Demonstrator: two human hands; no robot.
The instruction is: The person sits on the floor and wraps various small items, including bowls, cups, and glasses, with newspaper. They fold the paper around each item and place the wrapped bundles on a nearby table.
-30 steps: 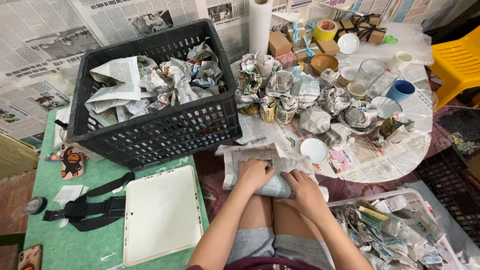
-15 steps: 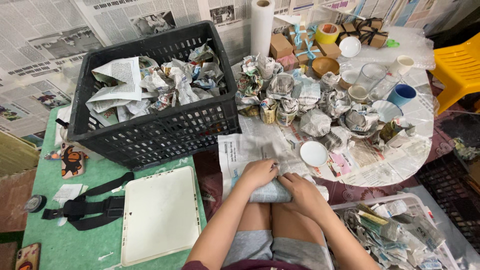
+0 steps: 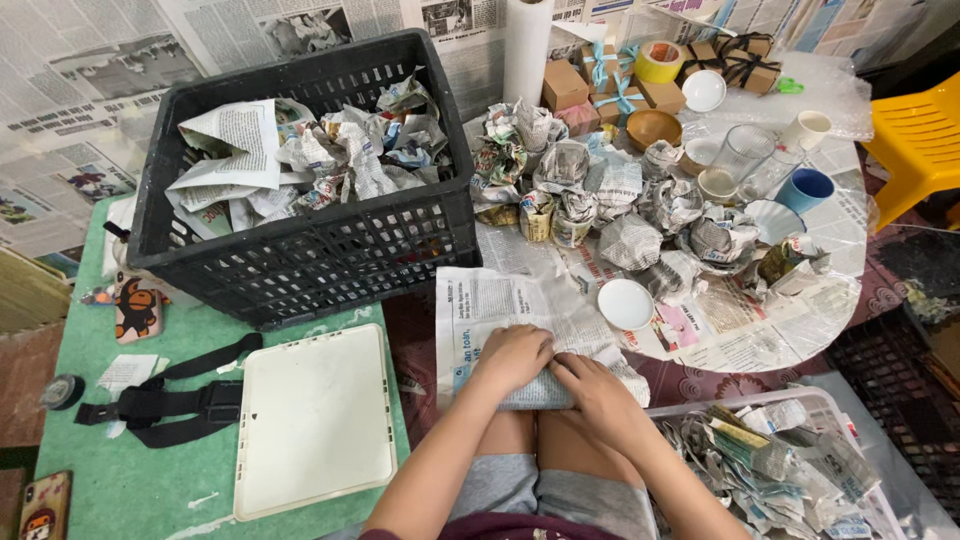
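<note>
you sit at a round table (image 3: 790, 330) papered in newsprint, with a green mat (image 3: 120, 480) at your left. your left hand (image 3: 512, 357) and right hand (image 3: 598, 392) press flat, fingers together, on a newspaper-wrapped bundle (image 3: 530, 392) on your lap; what it hides is unseen. one black plastic crate (image 3: 300, 250) of crumpled paper stands far left, one white tray (image 3: 315, 420) near left, one yellow chair (image 3: 915, 145), cut off, far right.

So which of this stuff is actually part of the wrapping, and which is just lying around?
In use:
left hand
right hand
newspaper bundle under both hands
newspaper sheet
wrapped items on the round table
black crate of crumpled paper

Lying about:
white tray
black strap
gift boxes
yellow chair
</note>
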